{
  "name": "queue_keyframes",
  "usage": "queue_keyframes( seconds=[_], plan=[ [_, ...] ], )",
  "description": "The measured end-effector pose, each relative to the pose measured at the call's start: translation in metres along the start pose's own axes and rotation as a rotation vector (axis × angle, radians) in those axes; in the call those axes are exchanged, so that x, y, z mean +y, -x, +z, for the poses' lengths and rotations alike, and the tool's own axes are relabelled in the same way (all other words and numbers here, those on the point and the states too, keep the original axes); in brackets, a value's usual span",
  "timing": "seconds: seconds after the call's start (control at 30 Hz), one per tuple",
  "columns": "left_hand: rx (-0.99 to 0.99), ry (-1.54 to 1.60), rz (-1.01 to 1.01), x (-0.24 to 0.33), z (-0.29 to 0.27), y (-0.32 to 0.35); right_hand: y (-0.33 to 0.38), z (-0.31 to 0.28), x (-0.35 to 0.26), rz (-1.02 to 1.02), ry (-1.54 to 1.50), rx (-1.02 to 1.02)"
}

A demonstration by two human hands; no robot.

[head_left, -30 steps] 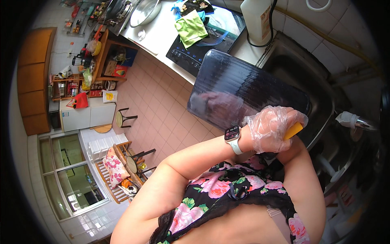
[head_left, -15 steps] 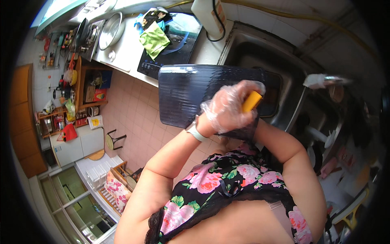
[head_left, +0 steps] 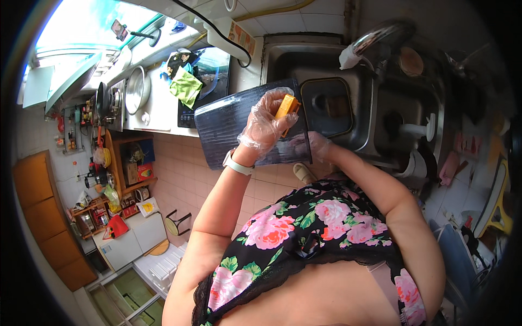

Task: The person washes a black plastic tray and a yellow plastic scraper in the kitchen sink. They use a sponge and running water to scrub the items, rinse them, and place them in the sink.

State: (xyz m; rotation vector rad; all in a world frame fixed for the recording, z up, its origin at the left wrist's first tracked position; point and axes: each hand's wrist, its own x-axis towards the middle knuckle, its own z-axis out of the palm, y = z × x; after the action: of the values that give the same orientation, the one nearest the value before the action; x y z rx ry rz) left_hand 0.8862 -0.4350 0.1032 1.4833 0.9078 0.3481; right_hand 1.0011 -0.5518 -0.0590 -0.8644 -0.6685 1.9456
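My left hand (head_left: 265,120), in a clear plastic glove, is closed around a yellow-orange block (head_left: 287,107) that looks like a sponge. It is over a wet, dark ribbed panel (head_left: 220,127), which slants from the sink's left rim over the counter edge and floor. My right hand (head_left: 314,145), also gloved, grips the panel's right edge near its lower corner; part of its fingers is seen dimly behind the panel. Just right of the panel, in the sink (head_left: 361,117), lies a dark rectangular tray-like piece (head_left: 326,122) with rounded corners.
A chrome faucet (head_left: 375,41) arches over the double sink. To the left are a black cooktop (head_left: 217,68) with a lime-green cloth (head_left: 186,87) on it and a metal basin (head_left: 137,89). A stool (head_left: 176,221) stands on the tiled floor (head_left: 204,190).
My left hand has moved left and slightly down with the yellow block. The panel has shifted left, uncovering my right hand and more of the sink. The view has turned.
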Motion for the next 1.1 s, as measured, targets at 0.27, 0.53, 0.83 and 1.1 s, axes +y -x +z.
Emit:
queue_keyframes(
  seconds=[0.27,0.53,0.83,1.1],
  plan=[
    [0.026,-0.094,0.170,-0.009,0.019,0.000,0.039,0.026,-0.001,-0.322,0.119,0.544],
    [0.205,-0.479,0.469,-0.017,0.041,-0.012,0.023,0.033,-0.002,-0.553,0.554,0.648],
    [0.319,-0.128,0.361,-0.036,0.068,-0.017,0.030,0.024,-0.012,-0.426,0.624,0.593],
    [0.064,-0.441,0.313,-0.008,0.046,-0.010,0.030,0.026,-0.003,-0.429,0.613,0.587]
  ],
)
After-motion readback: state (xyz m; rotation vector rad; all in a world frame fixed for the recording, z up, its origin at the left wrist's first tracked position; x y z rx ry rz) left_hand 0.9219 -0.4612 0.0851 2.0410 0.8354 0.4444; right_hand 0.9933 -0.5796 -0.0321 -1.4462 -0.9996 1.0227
